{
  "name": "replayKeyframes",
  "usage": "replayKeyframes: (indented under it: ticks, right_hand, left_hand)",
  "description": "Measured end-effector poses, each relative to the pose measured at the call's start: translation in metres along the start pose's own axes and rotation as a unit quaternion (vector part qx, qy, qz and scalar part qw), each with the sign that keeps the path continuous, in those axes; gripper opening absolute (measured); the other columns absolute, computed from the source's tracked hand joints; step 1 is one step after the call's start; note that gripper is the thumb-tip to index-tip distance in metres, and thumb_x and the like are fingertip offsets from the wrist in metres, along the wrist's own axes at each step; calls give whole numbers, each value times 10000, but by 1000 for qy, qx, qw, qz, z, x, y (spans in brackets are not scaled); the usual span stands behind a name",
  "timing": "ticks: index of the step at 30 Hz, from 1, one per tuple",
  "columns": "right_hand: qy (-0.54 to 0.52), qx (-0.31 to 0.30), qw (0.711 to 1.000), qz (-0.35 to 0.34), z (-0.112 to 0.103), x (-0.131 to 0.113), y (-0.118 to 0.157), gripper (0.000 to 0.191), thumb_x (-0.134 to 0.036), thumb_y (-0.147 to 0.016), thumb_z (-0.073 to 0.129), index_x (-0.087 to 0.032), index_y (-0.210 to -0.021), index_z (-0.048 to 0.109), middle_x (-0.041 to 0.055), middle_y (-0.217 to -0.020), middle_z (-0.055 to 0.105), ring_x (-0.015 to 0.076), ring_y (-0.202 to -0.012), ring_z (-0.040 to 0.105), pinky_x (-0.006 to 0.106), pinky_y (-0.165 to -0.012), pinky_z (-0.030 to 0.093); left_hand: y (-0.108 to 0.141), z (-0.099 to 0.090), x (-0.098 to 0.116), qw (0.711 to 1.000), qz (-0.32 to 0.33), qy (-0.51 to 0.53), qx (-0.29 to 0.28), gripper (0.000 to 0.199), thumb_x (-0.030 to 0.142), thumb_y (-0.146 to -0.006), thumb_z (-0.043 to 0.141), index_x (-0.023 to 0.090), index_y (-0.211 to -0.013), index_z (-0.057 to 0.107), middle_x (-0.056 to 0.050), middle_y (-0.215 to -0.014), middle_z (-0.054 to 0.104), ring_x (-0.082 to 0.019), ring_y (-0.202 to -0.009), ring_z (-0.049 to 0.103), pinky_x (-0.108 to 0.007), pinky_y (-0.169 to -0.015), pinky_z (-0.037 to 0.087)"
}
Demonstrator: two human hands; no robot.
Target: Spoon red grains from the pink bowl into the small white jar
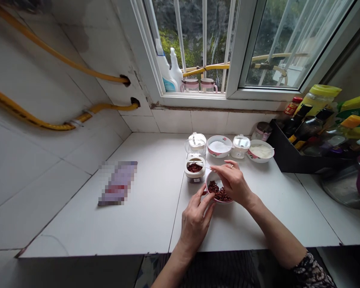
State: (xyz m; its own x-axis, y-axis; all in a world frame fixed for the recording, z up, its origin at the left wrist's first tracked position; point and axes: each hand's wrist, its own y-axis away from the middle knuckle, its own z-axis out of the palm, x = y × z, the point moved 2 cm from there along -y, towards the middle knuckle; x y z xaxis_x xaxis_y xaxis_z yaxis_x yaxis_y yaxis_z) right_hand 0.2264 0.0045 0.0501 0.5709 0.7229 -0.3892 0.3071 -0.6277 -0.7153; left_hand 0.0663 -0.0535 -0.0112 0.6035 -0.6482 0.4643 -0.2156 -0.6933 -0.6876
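Observation:
My right hand [236, 182] pinches the handle of a small white spoon [201, 164]. The spoon's head lies over the open mouth of a seasoning jar [189, 175], which holds dark red dried spice. Just right of the jar sits a bowl [212, 176] with reddish-brown dried spice [217, 192] that looks like Sichuan peppercorns. My left hand [195, 220] grips this bowl by its left rim, thumb and fingers curved against it. My right hand hides the bowl's right side.
Behind stand a lidded jar [197, 145], a bowl of white powder [219, 146], another clear jar [240, 146] and a bowl of pale grains [260, 151]. A black box of bottles [291, 154] stands right. A blurred purple packet [118, 184] lies left.

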Motion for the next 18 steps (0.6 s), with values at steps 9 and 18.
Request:
replayKeyframes:
  ticks: [9, 18]
  right_hand:
    - [68, 9, 980, 189, -24, 20, -1, 189, -146, -807, 506, -237, -729, 652, 0, -633, 698, 201, -717, 626, 380, -893, 448]
    - [-22, -75, 960, 268, -6, 25, 1, 206, -146, -750, 456, -219, -677, 635, -22, -550, 673, 150, -588, 594, 372, -939, 425]
  left_hand:
    - [-1, -1, 0, 1000, 7, -11, 0, 246, 174, -966, 525, 219, -1188, 623, -131, -1325, 600, -220, -1117, 659, -332, -908, 581]
    - [-1, -2, 1, 1000, 4, -5, 0, 242, 174, -964, 531, 212, -1180, 630, -133, -1318, 605, -218, -1092, 667, -327, -896, 585]
